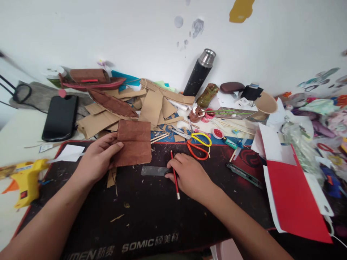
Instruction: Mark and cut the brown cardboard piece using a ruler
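My left hand (101, 155) is closed on the left edge of a brown painted cardboard square (135, 142), thumb on top. A crease runs across the square, and it is held just above the black mat. To its right, my right hand (188, 177) has its fingers closed at the right end of a short see-through ruler (153, 170) on the mat. A red pencil (175, 182) with a white eraser end runs through the same fingers, crossing the ruler. Scissors (199, 144) with yellow and orange handles lie just beyond that hand.
A yellow glue gun (28, 178) lies far left, near a black phone-like slab (60, 117). Cardboard scraps (151, 108), a brown model boat (92, 80) and a black thermos (199, 72) line the wall. A utility knife (244, 175) and red paper (295, 202) lie right.
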The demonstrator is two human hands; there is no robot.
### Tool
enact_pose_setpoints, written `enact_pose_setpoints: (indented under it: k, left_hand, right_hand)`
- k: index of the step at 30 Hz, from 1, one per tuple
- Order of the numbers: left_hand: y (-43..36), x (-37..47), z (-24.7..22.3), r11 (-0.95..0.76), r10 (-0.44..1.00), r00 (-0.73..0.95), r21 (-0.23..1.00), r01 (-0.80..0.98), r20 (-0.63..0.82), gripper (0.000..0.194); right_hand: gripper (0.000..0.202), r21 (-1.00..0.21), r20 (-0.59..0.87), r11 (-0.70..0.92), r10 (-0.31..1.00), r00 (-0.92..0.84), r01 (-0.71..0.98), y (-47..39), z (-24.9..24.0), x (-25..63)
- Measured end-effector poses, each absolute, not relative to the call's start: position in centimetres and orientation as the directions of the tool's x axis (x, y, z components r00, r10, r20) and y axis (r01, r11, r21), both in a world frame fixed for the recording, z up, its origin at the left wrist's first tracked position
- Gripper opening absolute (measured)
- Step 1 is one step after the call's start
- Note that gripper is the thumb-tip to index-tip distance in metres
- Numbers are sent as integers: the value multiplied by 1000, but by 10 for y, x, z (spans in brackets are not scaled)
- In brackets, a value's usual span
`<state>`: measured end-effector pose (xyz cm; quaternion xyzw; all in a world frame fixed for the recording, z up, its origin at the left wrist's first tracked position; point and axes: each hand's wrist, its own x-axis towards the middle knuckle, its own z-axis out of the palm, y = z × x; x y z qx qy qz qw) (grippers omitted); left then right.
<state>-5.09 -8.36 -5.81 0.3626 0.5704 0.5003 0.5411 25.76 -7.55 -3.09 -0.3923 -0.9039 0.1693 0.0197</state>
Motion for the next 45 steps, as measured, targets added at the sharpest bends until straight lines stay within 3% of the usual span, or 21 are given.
enact_pose_setpoints:
  k: [11, 16, 28, 33, 39, 45]
  left_hand:
    - [-83, -51, -57, 270, 943, -163, 952, -141, -292, 43]
    - [-83, -50, -55, 249, 949, -161, 958, -139, -270, 36]
    - [-82, -52, -58, 230, 958, -146, 966, -120, -246, 41]
    - [-82, -54, -61, 263, 948, -148, 956, -133, -281, 47]
    - [-82, -52, -59, 249, 939, -190, 948, -199, -287, 39]
    - [-80, -52, -60, 239, 929, -187, 903, -358, -320, 31]
  right_hand:
    - [19, -325, -144, 654, 679, -719, 683, -80, -25, 259]
    - [20, -309, -183, 655, 670, -719, 689, -81, -20, 260]
    - [20, -389, -268, 604, 648, -713, 695, -85, -13, 257]
    - [10, -506, -222, 598, 606, -764, 621, -88, -19, 262]
    - [6, -652, -106, 540, 629, -770, 532, -81, -26, 269]
    - [16, -745, 27, 524, 642, -766, 413, -60, -18, 274]
